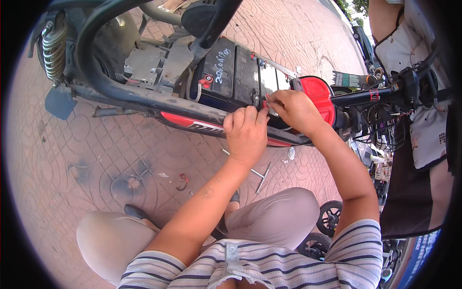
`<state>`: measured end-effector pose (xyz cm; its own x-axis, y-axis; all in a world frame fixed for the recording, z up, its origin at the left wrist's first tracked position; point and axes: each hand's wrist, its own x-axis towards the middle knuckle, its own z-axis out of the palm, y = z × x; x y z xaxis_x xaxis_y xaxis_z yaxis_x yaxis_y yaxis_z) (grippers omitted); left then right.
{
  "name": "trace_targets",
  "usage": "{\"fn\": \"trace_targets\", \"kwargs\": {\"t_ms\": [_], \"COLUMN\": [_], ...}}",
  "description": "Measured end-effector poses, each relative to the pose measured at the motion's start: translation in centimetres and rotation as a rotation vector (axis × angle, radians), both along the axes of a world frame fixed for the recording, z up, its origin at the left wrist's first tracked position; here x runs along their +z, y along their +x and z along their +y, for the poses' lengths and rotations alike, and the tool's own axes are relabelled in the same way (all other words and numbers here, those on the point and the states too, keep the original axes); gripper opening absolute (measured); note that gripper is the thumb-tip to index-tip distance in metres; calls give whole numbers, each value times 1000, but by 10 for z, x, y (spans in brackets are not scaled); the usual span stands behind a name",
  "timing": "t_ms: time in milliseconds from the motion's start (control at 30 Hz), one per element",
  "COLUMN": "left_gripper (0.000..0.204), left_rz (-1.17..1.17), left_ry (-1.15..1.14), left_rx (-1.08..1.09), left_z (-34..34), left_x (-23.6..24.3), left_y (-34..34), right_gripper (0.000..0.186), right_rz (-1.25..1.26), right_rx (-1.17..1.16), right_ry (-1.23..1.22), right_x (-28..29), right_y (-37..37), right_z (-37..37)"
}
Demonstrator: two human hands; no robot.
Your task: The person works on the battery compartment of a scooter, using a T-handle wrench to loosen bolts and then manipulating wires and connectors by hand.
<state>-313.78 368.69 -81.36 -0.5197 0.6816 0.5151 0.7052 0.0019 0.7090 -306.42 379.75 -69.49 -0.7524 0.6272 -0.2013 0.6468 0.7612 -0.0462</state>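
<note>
Several dark batteries (219, 72) stand side by side in the open frame of an electric scooter. My left hand (247, 132) is closed at the near edge of the batteries, beside the black frame rail (192, 104), its fingertips close to a red terminal. My right hand (293, 111) pinches at that same spot, thumb and forefinger together; what lies between them is too small to make out. Both hands nearly touch. On the leftmost battery a red terminal cover (206, 80) shows, with a pale wire running from it.
A red plastic panel (318, 98) sits right of the batteries, near the steering column (363, 98) and loose wires. On the brick paving lie a T-handle wrench (263, 178) and a short red and black piece (183, 182). A coil spring shock (54, 53) is at far left.
</note>
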Motion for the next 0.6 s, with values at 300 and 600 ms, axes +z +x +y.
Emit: {"fn": "trace_targets", "kwargs": {"t_ms": [300, 600], "left_gripper": [24, 23], "left_rz": [-10, -18], "left_ry": [7, 21], "left_rx": [-7, -1], "left_z": [-1, -2], "left_x": [1, -1], "left_y": [-2, 0], "right_gripper": [16, 18], "right_rz": [46, 81], "right_rx": [-30, -47], "right_ry": [-22, -61], "right_x": [-5, -10], "right_y": [0, 7], "right_z": [2, 2]}}
